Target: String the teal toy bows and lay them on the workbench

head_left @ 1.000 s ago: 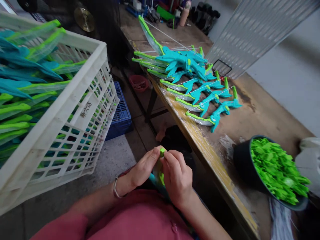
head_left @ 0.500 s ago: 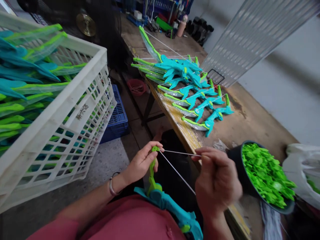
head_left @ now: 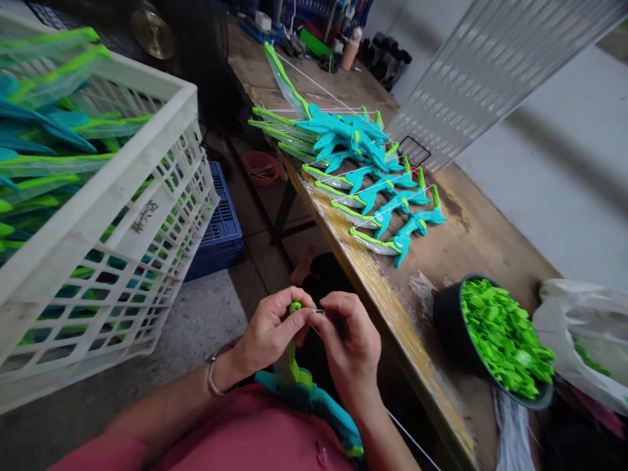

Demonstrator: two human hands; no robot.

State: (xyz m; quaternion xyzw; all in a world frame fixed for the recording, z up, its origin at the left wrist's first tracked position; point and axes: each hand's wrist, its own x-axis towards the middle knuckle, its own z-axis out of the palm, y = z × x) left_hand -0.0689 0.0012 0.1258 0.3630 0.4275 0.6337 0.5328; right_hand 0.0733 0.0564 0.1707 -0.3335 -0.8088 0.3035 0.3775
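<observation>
A turquoise and green toy bow [head_left: 298,377] lies across my lap, against the red shirt. My left hand [head_left: 269,332] is closed around its green tip, thumb and forefinger pinching where the string meets it. Close by, my right hand [head_left: 354,347] pinches the white string [head_left: 318,311] between thumb and fingertips. The two hands nearly touch. Another stretch of string runs out below my right forearm. My right hand and forearm hide part of the bow. Several finished-looking toy bows [head_left: 375,193] with strings lie in a row on the workbench.
At left, a white plastic crate [head_left: 132,222] is full of bow parts, with a blue crate [head_left: 216,222] behind it. On the wooden workbench [head_left: 471,229] stand a dark bucket [head_left: 449,327] of green pieces [head_left: 505,333] and a plastic bag [head_left: 564,314]. A red basin [head_left: 260,167] sits beneath.
My right hand has come left with the string, from well apart to right beside my left hand at the bow's tip. The taut string between the hands is now very short.
</observation>
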